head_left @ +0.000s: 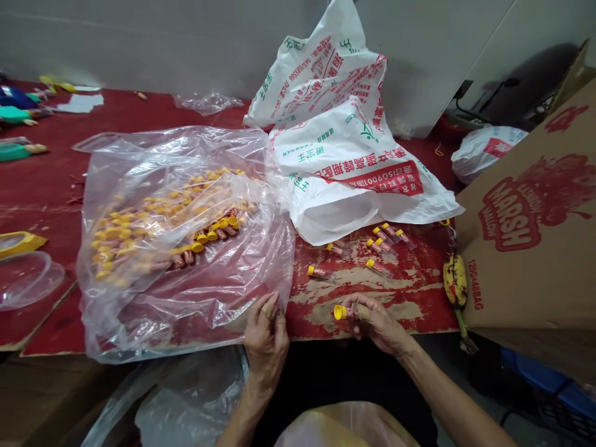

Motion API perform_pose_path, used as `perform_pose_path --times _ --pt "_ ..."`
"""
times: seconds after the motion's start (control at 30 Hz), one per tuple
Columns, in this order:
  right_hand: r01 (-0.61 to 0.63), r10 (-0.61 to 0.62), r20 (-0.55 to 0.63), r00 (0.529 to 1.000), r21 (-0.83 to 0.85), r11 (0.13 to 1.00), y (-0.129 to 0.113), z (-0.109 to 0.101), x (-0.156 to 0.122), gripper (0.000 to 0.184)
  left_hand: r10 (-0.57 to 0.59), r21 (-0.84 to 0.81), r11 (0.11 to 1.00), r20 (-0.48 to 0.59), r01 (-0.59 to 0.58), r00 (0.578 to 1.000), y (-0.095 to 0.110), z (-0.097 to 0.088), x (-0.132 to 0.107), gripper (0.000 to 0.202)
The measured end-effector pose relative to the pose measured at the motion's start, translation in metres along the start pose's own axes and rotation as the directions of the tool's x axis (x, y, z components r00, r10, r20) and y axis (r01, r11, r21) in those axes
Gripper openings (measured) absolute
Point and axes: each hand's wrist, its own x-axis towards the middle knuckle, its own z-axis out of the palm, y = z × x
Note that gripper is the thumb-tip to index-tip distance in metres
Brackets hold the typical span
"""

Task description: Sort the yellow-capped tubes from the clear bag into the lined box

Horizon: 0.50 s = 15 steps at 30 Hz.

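Note:
My left hand (266,329) is closed on the lower right edge of a large transparent plastic bag (251,267), fingers pinched together. In the bag lies a heap of small tubes with yellow caps (177,205), seen partly through the film. To the right, my right hand (377,320) holds one small tube (343,312), its round yellow cap pointing left and its body partly hidden by my fingers. Several more yellow-capped tubes (379,267) lie loose on the red table beyond that hand. Just behind them is the open mouth of a white printed sack (344,174).
A printed cardboard box (535,248) stands at the right, with a spotted banana (455,279) beside it. A yellow tape dispenser (23,242) and a clear plastic loop (28,279) lie at the left. A grey wall (162,49) rises behind the worn red table (41,186).

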Motion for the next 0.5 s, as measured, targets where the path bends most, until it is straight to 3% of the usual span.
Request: perform_pose_path --times 0.13,0.2,0.27,0.37,0.5 --pt "0.003 -0.003 0.007 1.0 0.031 1.0 -0.005 -0.002 0.002 0.043 -0.028 -0.021 0.999 0.027 0.028 0.999 0.001 0.003 -0.004 0.027" --pt "0.015 -0.015 -0.01 1.0 -0.06 0.998 -0.008 -0.005 0.002 0.041 -0.048 -0.02 0.999 0.03 0.048 0.998 -0.001 0.003 -0.005 0.028" --pt "0.111 -0.115 -0.003 0.993 -0.252 0.961 -0.014 -0.006 0.001 0.036 -0.062 -0.015 0.998 0.03 0.062 0.998 -0.003 0.004 -0.007 0.027" --pt "0.337 -0.345 0.092 0.934 -0.548 0.766 -0.023 -0.004 -0.004 0.025 -0.085 -0.022 0.996 0.039 0.086 0.996 -0.004 0.005 -0.008 0.026" --pt "0.435 -0.428 0.215 0.878 -0.731 0.525 -0.029 0.0 -0.007 0.023 -0.1 -0.043 0.994 0.053 0.103 0.994 -0.004 0.006 -0.008 0.025"
